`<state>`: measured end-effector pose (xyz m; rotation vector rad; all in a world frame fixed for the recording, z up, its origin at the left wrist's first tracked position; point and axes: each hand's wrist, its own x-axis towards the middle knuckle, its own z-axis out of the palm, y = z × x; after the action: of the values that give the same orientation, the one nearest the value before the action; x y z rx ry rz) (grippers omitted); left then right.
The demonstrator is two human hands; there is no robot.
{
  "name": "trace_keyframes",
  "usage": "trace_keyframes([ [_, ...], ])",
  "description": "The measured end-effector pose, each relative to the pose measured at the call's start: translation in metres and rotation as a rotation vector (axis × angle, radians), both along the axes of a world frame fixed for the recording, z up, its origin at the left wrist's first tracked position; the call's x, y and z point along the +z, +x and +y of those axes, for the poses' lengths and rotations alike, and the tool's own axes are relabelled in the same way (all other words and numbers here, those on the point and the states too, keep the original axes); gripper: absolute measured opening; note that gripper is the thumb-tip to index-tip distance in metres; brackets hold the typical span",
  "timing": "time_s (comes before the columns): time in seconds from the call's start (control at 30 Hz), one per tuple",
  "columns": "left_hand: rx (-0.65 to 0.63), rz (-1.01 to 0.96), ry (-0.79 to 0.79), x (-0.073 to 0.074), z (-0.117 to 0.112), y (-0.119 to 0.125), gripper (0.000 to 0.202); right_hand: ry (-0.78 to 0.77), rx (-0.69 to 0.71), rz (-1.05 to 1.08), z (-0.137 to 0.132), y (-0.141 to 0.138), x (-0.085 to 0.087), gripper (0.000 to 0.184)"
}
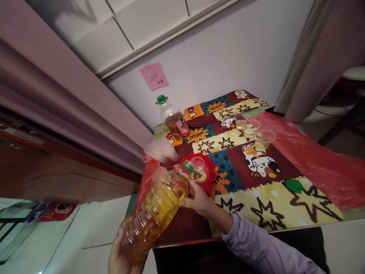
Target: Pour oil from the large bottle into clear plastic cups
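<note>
A large clear jug of yellow oil is tilted with its mouth toward a small clear plastic cup that stands on a red plate. My left hand is closed under the jug's base. My right hand grips the jug near its neck. The jug's green cap lies on the patterned tablecloth to the right. Three small clear cups holding some yellowish liquid stand further back on the table.
A smaller bottle with a green cap stands at the table's far left by the wall. A stack of clear cups lies beside it. A pink note is stuck on the wall. A red plastic sheet covers the right side.
</note>
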<state>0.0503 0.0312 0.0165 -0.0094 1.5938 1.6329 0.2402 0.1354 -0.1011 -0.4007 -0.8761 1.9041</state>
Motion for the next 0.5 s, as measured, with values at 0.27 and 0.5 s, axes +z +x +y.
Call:
trace_keyframes([
  [0.27, -0.043, 0.010, -0.010, 0.0027, 0.0002, -0.0006, 0.040, -0.010, -0.013, 0.022, -0.0001, 0.0016, 0.0048, 0.085],
  [0.5, -0.044, 0.025, 0.011, 0.0048, 0.0006, 0.0012, 0.040, -0.027, -0.011, 0.024, -0.0001, 0.0011, 0.0039, 0.085],
])
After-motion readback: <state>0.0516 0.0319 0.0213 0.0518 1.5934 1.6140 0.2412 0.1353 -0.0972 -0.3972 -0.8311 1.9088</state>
